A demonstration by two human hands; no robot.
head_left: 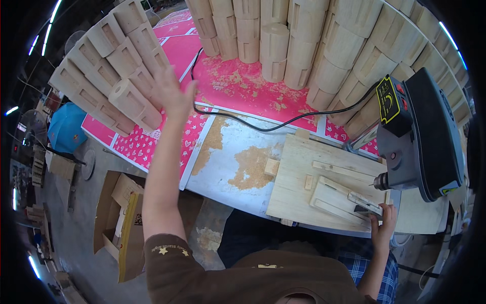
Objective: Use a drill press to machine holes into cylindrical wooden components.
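left hand (174,93) spread, motion-blurred | right hand (385,221) apparently grasping wooden jig (329,195) | risk: stacked wooden cylinders (134,104) (tall, leaning-looking) toppling, if bumped

Table (215,174) partly under a pink cover (177,44), strewn with sawdust (251,164).
Left of the drill (422,142), a board (289,177) lies partly below its chuck; beyond that, bare pale tabletop. Behind and far left of the drill, wooden cylinders (276,50) stand stacked. A black cord (263,130) trails left from it.
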